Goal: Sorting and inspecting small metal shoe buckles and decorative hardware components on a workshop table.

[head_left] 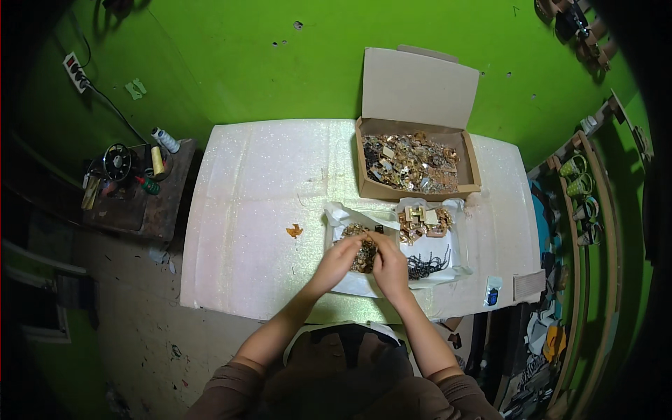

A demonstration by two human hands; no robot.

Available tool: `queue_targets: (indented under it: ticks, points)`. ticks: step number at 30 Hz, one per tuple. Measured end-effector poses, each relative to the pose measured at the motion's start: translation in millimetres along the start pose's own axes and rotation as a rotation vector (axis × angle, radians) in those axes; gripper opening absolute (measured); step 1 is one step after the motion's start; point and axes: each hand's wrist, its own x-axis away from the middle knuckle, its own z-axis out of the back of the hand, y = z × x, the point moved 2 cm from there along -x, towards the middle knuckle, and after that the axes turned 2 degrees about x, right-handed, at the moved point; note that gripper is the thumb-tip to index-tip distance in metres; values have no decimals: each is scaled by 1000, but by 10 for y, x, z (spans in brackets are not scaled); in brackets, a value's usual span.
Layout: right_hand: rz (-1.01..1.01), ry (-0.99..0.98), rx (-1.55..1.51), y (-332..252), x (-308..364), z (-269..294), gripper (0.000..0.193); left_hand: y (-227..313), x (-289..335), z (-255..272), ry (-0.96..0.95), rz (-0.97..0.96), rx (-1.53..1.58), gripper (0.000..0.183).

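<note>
My left hand and my right hand meet fingertip to fingertip, both closed in a pinch. Whatever they pinch is too small or too hidden to make out. Directly beneath them, a heap of small gold and brown metal pieces lies in the left part of a white paper-lined tray, partly covered by my hands. Gold buckle-like pieces fill the tray's upper right part. Below those, dark beaded strands lie near my right wrist.
Behind the tray stands an open cardboard box of mixed metal ornaments, lid raised. An orange-brown piece lies on the glittery white table cover. At right are a small packet and a rack of sandals; thread spools stand left.
</note>
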Motion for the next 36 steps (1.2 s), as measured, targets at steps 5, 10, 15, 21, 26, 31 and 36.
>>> queue_targets:
  ticks: [5,10,15,21,26,31,36]
  points:
    - [-54,29,70,-63,-85,49,34,150,42,-121,66,-277,-426,31]
    - [20,-114,262,-79,-112,29,31,292,178,12,168,-291,-570,28]
    - [68,4,246,44,-6,-135,30,266,546,114,535,-572,-609,23]
    - [65,-28,238,-129,105,-479,34,-290,706,444,863,-245,-655,25]
    - [130,-124,20,-265,125,-606,29,-517,785,698,854,-104,-818,23]
    - [168,-219,-46,-416,-215,-755,25,-520,552,859,796,-211,-1103,20]
    - [202,-328,195,-406,-551,-1060,24,-640,353,1071,658,-262,-1263,15]
